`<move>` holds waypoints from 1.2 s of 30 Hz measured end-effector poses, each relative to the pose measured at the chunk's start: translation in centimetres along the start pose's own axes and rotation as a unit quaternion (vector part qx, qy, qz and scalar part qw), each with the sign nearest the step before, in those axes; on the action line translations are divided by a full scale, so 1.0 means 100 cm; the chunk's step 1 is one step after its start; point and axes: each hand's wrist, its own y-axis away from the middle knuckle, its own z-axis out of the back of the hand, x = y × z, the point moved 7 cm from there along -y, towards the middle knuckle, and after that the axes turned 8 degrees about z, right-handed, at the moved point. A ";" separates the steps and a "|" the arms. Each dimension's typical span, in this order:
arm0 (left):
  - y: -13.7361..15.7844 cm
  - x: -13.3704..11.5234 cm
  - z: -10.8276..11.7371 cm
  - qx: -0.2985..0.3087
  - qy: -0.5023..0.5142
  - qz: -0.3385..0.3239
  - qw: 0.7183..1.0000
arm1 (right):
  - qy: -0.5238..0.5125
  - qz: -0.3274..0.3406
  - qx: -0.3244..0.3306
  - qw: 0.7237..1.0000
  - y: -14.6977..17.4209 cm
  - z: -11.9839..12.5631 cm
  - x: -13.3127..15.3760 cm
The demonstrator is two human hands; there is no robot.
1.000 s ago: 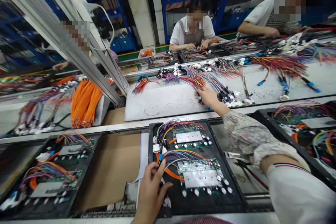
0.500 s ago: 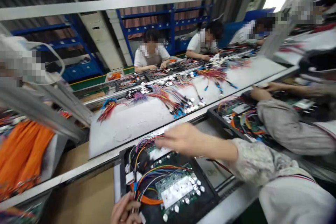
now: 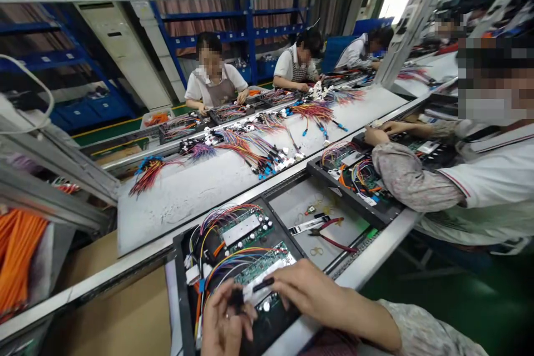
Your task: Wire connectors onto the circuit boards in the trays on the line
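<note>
The bench [image 3: 371, 261] slants across the view, its metal front rail running up to the right. Behind the trays, a raised grey sheet [image 3: 158, 222] carries bunches of wires [image 3: 240, 150] along its far side and toward its right end. A co-worker [image 3: 492, 161] in a white top sits at the right, both hands over a second tray [image 3: 362, 206].

The near black tray [image 3: 180, 283] lies between the bench's front and back rails. Cardboard [image 3: 117, 311] shows off its left wall. Two circuit boards [image 3: 240, 231] sit in it, one toward the back edge, one toward the front, with coloured wires arching to the left wall.

The right hand [image 3: 317, 295] comes in from the right over the bench's front rail, palm down, wrist nearly level. Its thumb and finger are closed on a small black piece [image 3: 262, 285], held above the front board's silver plate. The left hand [image 3: 229, 317] rises from below inside the tray's front left part, fingers half curled toward the right hand. Something dark and blurred lies at its fingertips; whether it is gripped, I cannot tell. The two sets of fingertips are near each other.

Off the tray's right wall, grey surface shows as far as the second tray. Red-handled pliers [image 3: 346, 246] and a silver tool [image 3: 308, 225] lie there, the tool close to the wall.
</note>
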 end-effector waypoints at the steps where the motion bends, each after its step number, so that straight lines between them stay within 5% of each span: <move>1: 0.002 0.000 -0.001 0.014 0.015 0.003 1.000 | -0.064 -0.025 0.005 0.998 0.001 -0.003 -0.002; 5: 0.011 -0.011 -0.015 0.107 -0.063 0.031 0.992 | -0.241 -0.079 0.127 0.959 0.005 -0.032 -0.002; 9: 0.007 -0.021 -0.007 0.043 -0.063 0.087 0.993 | -0.252 -0.116 0.137 0.951 0.004 -0.041 -0.015; 17: 0.000 0.001 0.001 0.027 0.050 0.146 0.988 | -0.053 -0.036 0.116 0.991 -0.009 -0.031 -0.022; 27: 0.001 0.008 0.005 0.035 0.009 0.203 0.979 | -0.025 0.027 0.027 0.999 -0.013 -0.024 -0.016; 34: -0.001 0.002 0.019 0.026 0.019 0.157 0.987 | 0.048 0.048 0.103 0.992 -0.006 -0.015 -0.029; 36: -0.002 -0.001 0.023 0.024 0.033 0.140 0.989 | 0.092 0.040 0.076 0.992 -0.008 -0.006 -0.030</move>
